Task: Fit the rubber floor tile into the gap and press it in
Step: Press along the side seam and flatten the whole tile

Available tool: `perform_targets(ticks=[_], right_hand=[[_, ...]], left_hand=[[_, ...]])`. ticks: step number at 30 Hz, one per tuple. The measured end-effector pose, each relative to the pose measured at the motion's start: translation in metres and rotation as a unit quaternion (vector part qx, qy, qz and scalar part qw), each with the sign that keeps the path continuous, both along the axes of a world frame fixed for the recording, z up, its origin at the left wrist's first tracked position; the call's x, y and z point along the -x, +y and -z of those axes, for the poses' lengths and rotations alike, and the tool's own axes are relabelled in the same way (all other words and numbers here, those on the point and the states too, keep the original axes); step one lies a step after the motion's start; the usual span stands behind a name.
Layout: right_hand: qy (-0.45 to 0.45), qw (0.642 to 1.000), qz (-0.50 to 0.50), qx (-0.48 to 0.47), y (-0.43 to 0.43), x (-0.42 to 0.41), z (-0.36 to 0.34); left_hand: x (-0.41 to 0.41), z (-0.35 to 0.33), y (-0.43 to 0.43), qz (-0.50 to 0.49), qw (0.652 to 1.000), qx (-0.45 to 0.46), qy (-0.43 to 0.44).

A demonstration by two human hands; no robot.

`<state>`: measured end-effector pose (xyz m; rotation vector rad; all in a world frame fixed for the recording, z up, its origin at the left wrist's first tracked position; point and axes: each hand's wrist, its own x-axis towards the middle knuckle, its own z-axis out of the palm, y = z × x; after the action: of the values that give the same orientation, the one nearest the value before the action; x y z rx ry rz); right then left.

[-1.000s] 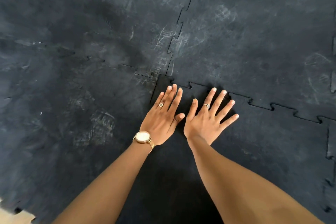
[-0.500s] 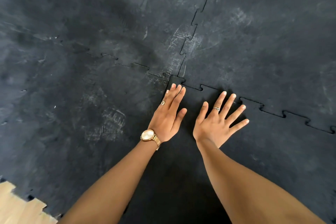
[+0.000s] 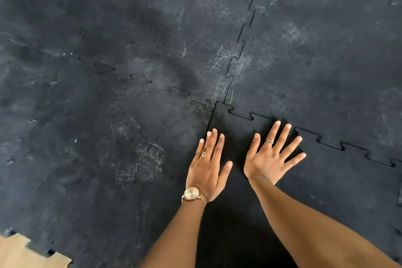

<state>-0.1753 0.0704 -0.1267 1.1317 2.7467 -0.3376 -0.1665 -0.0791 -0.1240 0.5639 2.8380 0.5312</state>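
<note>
A darker, cleaner black rubber floor tile (image 3: 326,180) with jigsaw edges lies among scuffed dark tiles, its far left corner at the four-way joint (image 3: 219,102). My left hand (image 3: 208,165), with a ring and a gold watch, lies flat on the tile's left part beside the left seam, fingers close together. My right hand (image 3: 272,156), also ringed, rests flat on the tile just below the far toothed seam (image 3: 309,135), fingers spread. Neither hand holds anything. My forearms hide the tile's near middle.
Scuffed black interlocking tiles (image 3: 152,50) cover the floor all around. A seam (image 3: 241,37) runs away from the joint. Bare wooden floor (image 3: 19,252) shows at the bottom left corner past a toothed tile edge.
The view has shifted, so more wood floor shows at the bottom left. Both hands have slid a little nearer along the tile, away from its far corner, and the right fingers spread wider.
</note>
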Motion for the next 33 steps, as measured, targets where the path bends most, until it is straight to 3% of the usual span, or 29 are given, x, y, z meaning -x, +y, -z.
perform_targets(ticks=[6,8,10,12,22,28,31,33], right_hand=[[-0.022,0.998,-0.060,-0.019,0.002,0.004,-0.012],[-0.008,0.977,-0.204,-0.067,0.007,0.013,-0.016],[0.006,0.929,-0.364,-0.068,0.013,0.032,-0.019],[-0.011,0.905,-0.423,-0.029,0.014,0.051,-0.025],[-0.166,0.870,-0.463,0.018,0.023,0.077,-0.063],[-0.095,0.940,-0.304,0.123,0.006,0.002,-0.057],[-0.128,0.943,-0.286,0.110,-0.006,-0.064,-0.049],[-0.145,0.940,-0.287,0.115,-0.016,-0.099,-0.047]], left_hand=[[0.002,-0.002,0.006,-0.025,0.995,0.092,0.010],[0.002,-0.001,0.006,-0.024,0.995,0.091,0.019],[0.002,-0.003,0.007,-0.024,0.995,0.090,0.033],[0.002,-0.004,0.008,-0.022,0.995,0.089,0.042],[-0.001,-0.001,0.005,-0.021,0.995,0.074,0.056],[-0.001,0.004,0.002,-0.022,0.995,0.051,0.077],[-0.005,-0.005,-0.005,0.011,0.999,0.019,0.050],[-0.021,-0.006,-0.020,0.070,0.995,0.047,0.052]])
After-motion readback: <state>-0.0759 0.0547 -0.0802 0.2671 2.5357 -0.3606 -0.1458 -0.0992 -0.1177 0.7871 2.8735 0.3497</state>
